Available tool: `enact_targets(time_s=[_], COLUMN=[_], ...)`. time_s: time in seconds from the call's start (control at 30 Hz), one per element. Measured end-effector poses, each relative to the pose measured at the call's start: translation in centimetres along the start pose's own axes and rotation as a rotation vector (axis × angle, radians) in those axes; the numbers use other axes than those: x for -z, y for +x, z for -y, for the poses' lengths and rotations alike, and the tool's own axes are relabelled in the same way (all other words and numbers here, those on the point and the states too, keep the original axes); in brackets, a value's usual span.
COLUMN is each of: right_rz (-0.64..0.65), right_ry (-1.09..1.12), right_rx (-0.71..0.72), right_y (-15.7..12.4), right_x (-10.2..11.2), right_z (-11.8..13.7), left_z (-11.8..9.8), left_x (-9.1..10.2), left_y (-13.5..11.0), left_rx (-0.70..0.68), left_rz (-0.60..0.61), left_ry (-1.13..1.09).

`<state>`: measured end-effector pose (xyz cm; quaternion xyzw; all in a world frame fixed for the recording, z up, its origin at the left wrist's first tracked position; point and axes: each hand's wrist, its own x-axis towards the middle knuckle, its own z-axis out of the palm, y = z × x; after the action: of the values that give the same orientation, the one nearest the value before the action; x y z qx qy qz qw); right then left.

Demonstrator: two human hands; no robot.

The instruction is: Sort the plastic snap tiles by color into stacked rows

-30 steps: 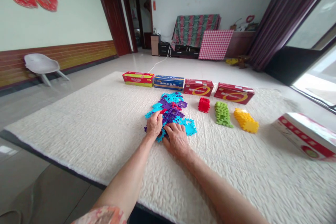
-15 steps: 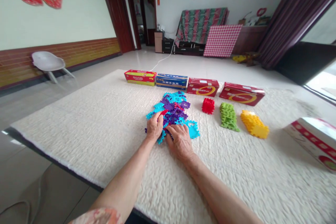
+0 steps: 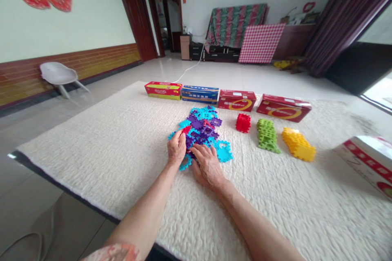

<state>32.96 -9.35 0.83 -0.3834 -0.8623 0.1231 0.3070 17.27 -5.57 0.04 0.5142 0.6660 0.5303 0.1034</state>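
Note:
A heap of blue and purple interlocking plastic pieces (image 3: 200,124) lies in the middle of the covered table, with a few red bits among them. My left hand (image 3: 177,147), at the heap's left edge, pinches a red interlocking piece (image 3: 185,130) between thumb and fingers. On the heap's near side my right hand (image 3: 208,165) rests with its fingers stretched over the pieces; its fingertips touch purple ones. To the right stand a red stack (image 3: 243,123), a green row (image 3: 267,135) and a yellow row (image 3: 298,144) of like pieces.
Along the far side stand a red-yellow box (image 3: 163,91), a blue box (image 3: 200,94) and two dark red boxes (image 3: 237,100). A white and red carton (image 3: 367,163) sits at the right. A quilted cream cover (image 3: 101,142) lies over the table, whose left edge shows.
My left hand has shifted slightly left and down with the red piece, away from the heap's middle. My right hand has moved a little left over the near pieces.

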Motion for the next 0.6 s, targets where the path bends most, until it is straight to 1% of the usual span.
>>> enact_targets(time_s=[0.13,0.23,0.3,0.33,0.47,0.53,0.6], right_rz=[-0.037,-0.084,-0.159,-0.218,-0.478,-0.539,-0.57], right_ry=[0.039,0.1,0.151,0.174,0.214,0.223,0.228], right_rx=[0.001,0.048,0.064,0.054,-0.062,-0.079,-0.081], right_y=[-0.1,-0.2,-0.2,-0.2,0.2,0.4,0.6], right_x=[0.0,0.0,0.1,0.1,0.5,0.8,1.0], right_z=[0.0,-0.1,-0.5,-0.9,-2.8,-3.7,-4.3], left_z=[-0.4,-0.5,-0.7,-0.9,-2.6,-3.8,-5.0], left_x=[0.5,0.7,0.5,0.3,-0.9,-1.7,-2.6], left_y=[0.0,0.1,0.1,0.0,-0.7,-1.2,-1.5], left_rx=[0.007,0.042,0.069,0.079,0.133,0.167,0.19], left_rz=[-0.042,-0.037,-0.001,0.02,0.115,0.181,0.239], left_ry=[-0.065,-0.129,-0.187,-0.216,-0.324,-0.372,-0.433])
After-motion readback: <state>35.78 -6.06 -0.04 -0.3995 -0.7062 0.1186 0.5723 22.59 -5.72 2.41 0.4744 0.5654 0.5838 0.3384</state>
